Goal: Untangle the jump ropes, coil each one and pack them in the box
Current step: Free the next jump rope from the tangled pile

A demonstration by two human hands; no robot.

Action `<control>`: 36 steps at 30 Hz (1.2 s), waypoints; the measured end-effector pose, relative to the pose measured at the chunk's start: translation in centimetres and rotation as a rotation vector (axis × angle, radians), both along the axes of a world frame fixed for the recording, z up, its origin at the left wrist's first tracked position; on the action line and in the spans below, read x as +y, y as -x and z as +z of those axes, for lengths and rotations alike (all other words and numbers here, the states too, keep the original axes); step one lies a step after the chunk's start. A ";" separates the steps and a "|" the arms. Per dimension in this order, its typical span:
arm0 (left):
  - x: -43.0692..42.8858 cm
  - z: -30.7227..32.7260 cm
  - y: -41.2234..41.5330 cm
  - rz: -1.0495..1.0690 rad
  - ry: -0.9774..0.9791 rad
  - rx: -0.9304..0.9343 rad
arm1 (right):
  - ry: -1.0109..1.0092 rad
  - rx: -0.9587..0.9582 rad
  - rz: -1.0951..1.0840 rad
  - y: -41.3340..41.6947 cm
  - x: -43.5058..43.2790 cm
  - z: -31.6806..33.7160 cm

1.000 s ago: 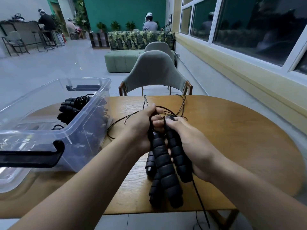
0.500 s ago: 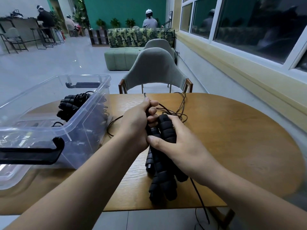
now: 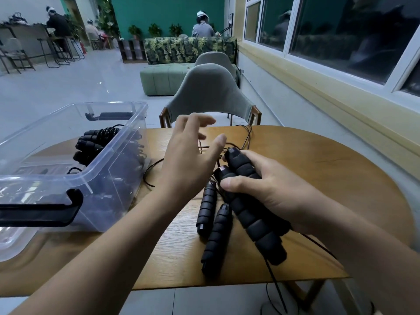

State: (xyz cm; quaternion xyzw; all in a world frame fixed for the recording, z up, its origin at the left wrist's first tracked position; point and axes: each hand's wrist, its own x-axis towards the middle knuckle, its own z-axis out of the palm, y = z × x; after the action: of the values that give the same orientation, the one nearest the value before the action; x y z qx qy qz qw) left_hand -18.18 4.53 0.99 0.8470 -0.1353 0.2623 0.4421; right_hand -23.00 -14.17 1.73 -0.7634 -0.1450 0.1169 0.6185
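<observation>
Since the frame before, the fingers [image 3: 200,120] of the left hand [image 3: 188,160] have let go of the handle bundle and lifted; they now hang spread apart over the tangle, holding nothing. The right hand [image 3: 272,196] alone keeps the load, thumb and fingers clamped around two foam handles [image 3: 254,219] held side by side. Two loose handles [image 3: 205,208] lie on the worktop [image 3: 329,178] just beside them, touching each other near their far ends. Thin black cords [image 3: 246,137] loop in a knot past the fingertips toward the far edge, and one strand trails off the near edge to the floor.

The risk, as I judge it, is in the pull: the cords are thin, slick and springy, so tugging one loop blind could cinch the knot tighter. It could also drag the loose handles off the edge, as could the hanging strand if it snags. The handles are matt, ribbed foam cylinders, soft enough to grip firmly but bulky held in pairs.

The box [image 3: 141,114] stands to the left, clear hard plastic with black latches, and coiled ropes [image 3: 95,142] are already packed inside
</observation>
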 end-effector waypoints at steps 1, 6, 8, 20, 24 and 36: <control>0.1 0.1 0.1 -0.032 -0.056 -0.077 | -0.015 0.017 0.012 -0.1 -0.3 0.2; -0.8 0.1 1.2 -0.067 -0.096 -0.198 | -0.078 0.054 0.026 -0.2 -1.6 0.6; -1.3 0.0 1.6 -0.042 -0.003 -0.059 | -0.088 -0.003 -0.013 -0.2 -1.8 0.6; -2.7 0.7 2.4 -0.405 0.433 0.509 | -0.159 -0.003 -0.038 0.1 -2.0 0.7; -2.6 0.7 2.4 -0.392 0.440 0.504 | -0.155 0.016 -0.024 0.1 -2.2 0.4; -1.1 1.9 2.9 -0.258 -0.173 -0.093 | -0.036 0.115 0.147 1.1 -3.5 3.0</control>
State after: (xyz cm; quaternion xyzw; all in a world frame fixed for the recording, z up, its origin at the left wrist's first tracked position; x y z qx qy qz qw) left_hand -21.10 3.46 2.91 0.8445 -0.2854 0.2296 0.3907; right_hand -24.14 -17.63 4.71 -0.7313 -0.1668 0.2031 0.6294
